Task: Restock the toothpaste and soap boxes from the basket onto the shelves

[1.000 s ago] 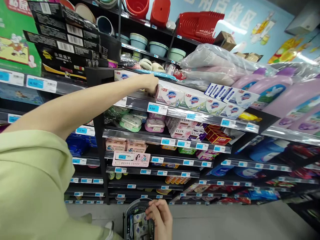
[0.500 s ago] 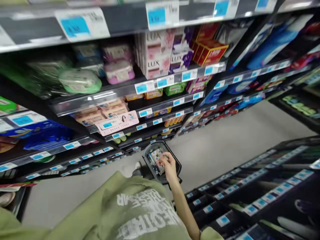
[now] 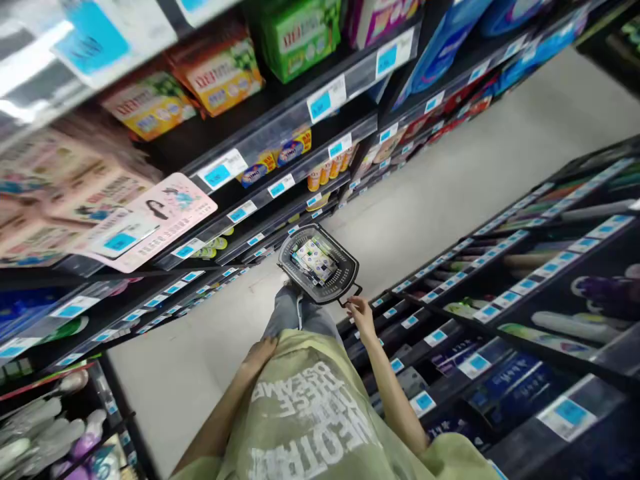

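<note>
A dark shopping basket (image 3: pixel 327 291) sits low in front of my legs, with a colourful patterned package (image 3: pixel 316 259) lying in it. Its black handle (image 3: pixel 358 289) sticks out at the near right corner. My right hand (image 3: pixel 362 316) is at the end of that handle, fingers curled in and apparently closed on it. My left hand (image 3: pixel 263 351) rests beside my hip against the hem of my green shirt (image 3: pixel 295 393); its fingers are mostly hidden and I cannot make out anything in it.
Shelves with boxed soaps (image 3: pixel 220 73), a pink display card (image 3: pixel 160 213) and price labels rise on the left. More dark shelves (image 3: pixel 450 310) run along the right. A grey floor aisle (image 3: pixel 450 180) stretches ahead between them. Hanging goods (image 3: pixel 50 427) stand at lower left.
My right hand has left the basket's inside and moved right and nearer to the handle. The package now lies uncovered. My left hand has come into view, and the view has shifted closer to the lower shelves.
</note>
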### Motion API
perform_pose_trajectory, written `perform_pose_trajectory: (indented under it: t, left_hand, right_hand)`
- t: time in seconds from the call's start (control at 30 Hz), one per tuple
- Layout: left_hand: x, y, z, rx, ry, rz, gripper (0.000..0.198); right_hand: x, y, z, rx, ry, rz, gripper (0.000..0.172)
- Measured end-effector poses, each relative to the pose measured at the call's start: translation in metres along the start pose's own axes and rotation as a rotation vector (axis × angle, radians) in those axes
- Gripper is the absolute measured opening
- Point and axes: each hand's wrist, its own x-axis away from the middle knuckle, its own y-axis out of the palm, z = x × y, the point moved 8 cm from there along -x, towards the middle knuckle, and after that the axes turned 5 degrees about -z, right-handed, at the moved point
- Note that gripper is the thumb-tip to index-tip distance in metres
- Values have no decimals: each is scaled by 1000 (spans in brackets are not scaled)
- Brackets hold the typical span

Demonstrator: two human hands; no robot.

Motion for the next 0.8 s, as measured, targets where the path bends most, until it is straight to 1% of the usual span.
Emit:
perform_pose_trajectory:
  t: [0.07, 0.1, 0.17, 0.23, 0.3, 0.37, 0.43, 0.5, 0.6, 0.7, 0.8]
  left_hand:
    - [-21, 6, 1, -30, 0, -55, 33]
    - [-33, 5, 2, -34, 11, -71, 33]
    - [-64, -6, 7, -24, 45, -64, 36]
    - [-104, -21, 11, -5, 83, -35, 43]
    - [-148, -34, 11, -8, 107, -39, 46]
    - [-193, -43, 4, -50, 96, -87, 42]
    - [-238, -55, -8, -114, 65, -119, 36]
    - [-282, -71, -20, -168, 50, -102, 35]
    - [-348, -100, -32, -222, 85, -16, 39]
    - [-415, -122, -48, -279, 106, 66, 43]
    - [-482, -133, -75, -345, 83, 105, 48]
  right_hand:
    - [-18, 0, 20, 75, 71, 32, 43]
    - [-28, 2, 30, 117, 115, 42, 39]
    - [-48, 8, 51, 206, 206, 42, 32]
    - [-69, 18, 70, 279, 282, 18, 28]
    - [-90, 29, 84, 320, 323, -11, 27]
    - [-114, 44, 91, 327, 323, -30, 24]
    - [-142, 61, 94, 306, 288, -34, 19]
    - [-174, 78, 96, 264, 231, -29, 20]
    - [-230, 97, 108, 188, 161, -4, 33]
    - [-295, 102, 135, 138, 156, 47, 45]
    - [-367, 99, 169, 139, 170, 97, 49]
